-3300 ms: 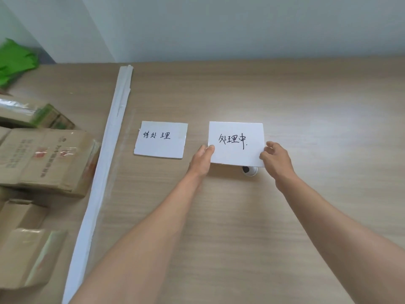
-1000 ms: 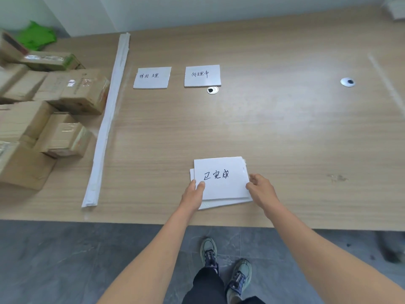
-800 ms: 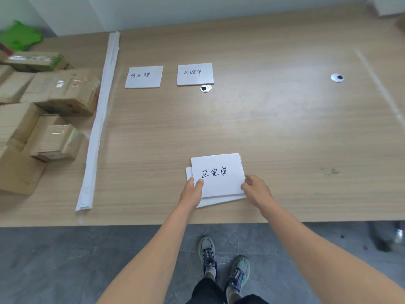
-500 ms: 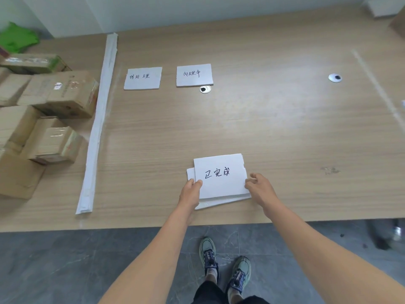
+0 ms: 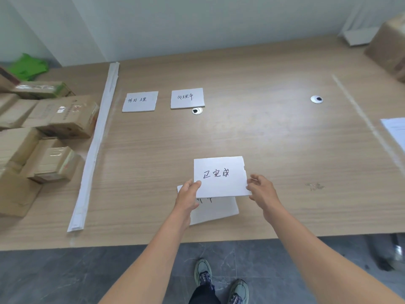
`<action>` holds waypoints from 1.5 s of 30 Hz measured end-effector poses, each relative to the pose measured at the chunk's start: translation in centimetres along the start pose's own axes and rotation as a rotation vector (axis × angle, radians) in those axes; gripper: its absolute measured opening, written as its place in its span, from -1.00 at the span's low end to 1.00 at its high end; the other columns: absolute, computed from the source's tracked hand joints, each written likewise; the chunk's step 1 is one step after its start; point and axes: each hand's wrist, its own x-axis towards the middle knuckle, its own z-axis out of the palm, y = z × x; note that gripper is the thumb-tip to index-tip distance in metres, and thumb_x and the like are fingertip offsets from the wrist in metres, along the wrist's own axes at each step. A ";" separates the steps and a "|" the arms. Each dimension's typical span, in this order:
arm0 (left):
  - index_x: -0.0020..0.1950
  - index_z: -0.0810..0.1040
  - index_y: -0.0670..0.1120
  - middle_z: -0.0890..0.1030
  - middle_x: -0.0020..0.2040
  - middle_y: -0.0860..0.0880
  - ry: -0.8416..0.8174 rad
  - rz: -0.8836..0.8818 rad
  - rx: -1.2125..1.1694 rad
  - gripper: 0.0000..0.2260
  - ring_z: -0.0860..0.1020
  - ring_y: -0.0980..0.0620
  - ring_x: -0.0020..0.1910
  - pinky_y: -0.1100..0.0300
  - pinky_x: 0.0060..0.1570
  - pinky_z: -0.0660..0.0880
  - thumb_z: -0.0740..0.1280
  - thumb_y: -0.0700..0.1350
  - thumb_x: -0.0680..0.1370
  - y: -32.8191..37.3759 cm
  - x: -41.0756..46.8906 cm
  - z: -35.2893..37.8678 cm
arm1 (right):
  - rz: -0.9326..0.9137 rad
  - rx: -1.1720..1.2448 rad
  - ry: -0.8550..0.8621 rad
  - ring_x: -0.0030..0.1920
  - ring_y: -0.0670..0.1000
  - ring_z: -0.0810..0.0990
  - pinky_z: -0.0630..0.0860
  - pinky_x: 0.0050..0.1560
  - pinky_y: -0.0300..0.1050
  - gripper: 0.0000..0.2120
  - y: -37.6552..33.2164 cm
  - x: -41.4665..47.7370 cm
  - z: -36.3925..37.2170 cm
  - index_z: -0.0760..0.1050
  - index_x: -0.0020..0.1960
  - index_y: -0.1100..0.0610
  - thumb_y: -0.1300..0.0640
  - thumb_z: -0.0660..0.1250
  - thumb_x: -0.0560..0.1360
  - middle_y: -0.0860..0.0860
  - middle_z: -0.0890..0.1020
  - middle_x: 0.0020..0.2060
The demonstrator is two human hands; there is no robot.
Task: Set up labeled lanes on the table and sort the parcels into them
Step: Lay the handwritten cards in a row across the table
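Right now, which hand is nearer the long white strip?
Left. Both grip the label card: left hand on the side toward the long white strip, right hand on the far side.

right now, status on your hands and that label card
Left grip and right grip pinch white handwritten paper card by its side edges. Spare white card lies beneath. Silver round grommet sits by far placed card.

Tabletop: light tan, wood-grain pattern. Label card: white, black handwritten characters. Far left card and far right card: same. Long strip: white. Parcels: brown cardboard, bits of red print. Bag: bright green. Floor: dark grey, marbled. Shoes: grey-green.
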 end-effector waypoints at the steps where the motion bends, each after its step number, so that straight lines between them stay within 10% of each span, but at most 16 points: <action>1: 0.59 0.38 -0.02 0.42 0.51 0.08 -0.004 0.018 -0.004 -0.53 0.38 0.03 0.48 -0.10 0.44 0.47 0.31 0.06 0.70 0.8 0.0 0.5 | -0.022 0.015 0.010 0.37 0.05 0.54 0.49 0.45 0.17 -0.49 -0.7 0.2 -0.6 0.38 0.57 0.15 0.29 0.26 0.63 0.03 0.57 0.40; 14: 0.37 0.53 0.01 0.52 0.32 0.11 -0.142 0.156 0.026 -0.50 0.44 0.07 0.32 -0.01 0.28 0.48 0.37 0.21 0.50 12.7 6.3 7.8 | -0.171 0.089 0.110 0.21 0.03 0.56 0.54 0.22 0.06 -0.56 -11.3 8.7 -6.5 0.44 0.51 0.18 0.31 0.28 0.64 0.03 0.60 0.28; 19: 0.48 0.47 0.08 0.49 0.41 0.13 -0.183 0.161 0.011 -0.62 0.41 0.07 0.45 -0.01 0.36 0.45 0.34 0.08 0.67 17.4 11.9 10.6 | -0.163 0.085 0.128 0.21 0.02 0.56 0.54 0.25 0.08 -0.58 -15.3 14.3 -7.9 0.45 0.49 0.15 0.31 0.29 0.64 0.02 0.59 0.30; 22: 0.22 0.49 0.18 0.50 0.25 0.18 -0.196 0.157 0.026 -0.89 0.41 0.08 0.37 -0.06 0.42 0.43 0.31 0.03 0.70 20.0 15.1 12.2 | -0.160 0.095 0.143 0.22 0.01 0.56 0.54 0.25 0.07 -0.58 -17.6 17.8 -8.6 0.47 0.48 0.14 0.31 0.29 0.64 0.01 0.60 0.29; 26: 0.65 0.31 0.00 0.43 0.50 0.13 -0.206 0.159 0.035 -0.46 0.37 0.05 0.53 -0.07 0.47 0.41 0.34 0.03 0.68 22.6 18.6 14.2 | -0.149 0.088 0.143 0.24 0.00 0.56 0.54 0.22 0.03 -0.58 -20.2 22.1 -9.1 0.47 0.48 0.14 0.32 0.28 0.64 0.00 0.61 0.30; 32: 0.70 0.23 -0.02 0.35 0.63 0.11 -0.191 0.135 0.005 -0.38 0.36 0.05 0.57 0.06 0.31 0.43 0.35 0.03 0.68 25.7 23.5 16.7 | -0.122 0.058 0.124 0.21 0.00 0.53 0.50 0.22 0.02 -0.57 -23.2 28.3 -9.2 0.47 0.47 0.15 0.34 0.25 0.62 -0.01 0.59 0.28; 37: 0.23 0.52 0.18 0.53 0.21 0.28 -0.157 0.058 0.016 -0.86 0.42 0.05 0.38 0.07 0.26 0.41 0.33 -0.01 0.69 26.4 28.0 18.5 | -0.086 0.009 0.088 0.26 0.00 0.53 0.47 0.35 0.04 -0.56 -24.2 33.2 -9.4 0.46 0.47 0.14 0.34 0.26 0.61 0.00 0.59 0.32; 40: 0.55 0.43 0.08 0.47 0.46 0.20 -0.143 0.053 0.012 -0.58 0.39 0.04 0.46 -0.03 0.41 0.40 0.34 0.01 0.68 26.6 30.3 19.2 | -0.063 -0.017 0.057 0.29 -0.01 0.53 0.44 0.36 0.00 -0.55 -24.3 36.0 -9.1 0.46 0.49 0.12 0.32 0.28 0.62 -0.02 0.59 0.34; 45: -0.02 0.50 0.20 0.51 0.09 0.33 -0.115 0.019 0.004 -0.88 0.42 0.05 0.34 -0.10 0.47 0.39 0.33 -0.02 0.68 26.4 33.8 19.8 | -0.026 -0.035 0.018 0.31 -0.01 0.51 0.42 0.32 -0.06 -0.53 -24.1 40.0 -8.2 0.43 0.52 0.13 0.32 0.27 0.62 -0.01 0.57 0.37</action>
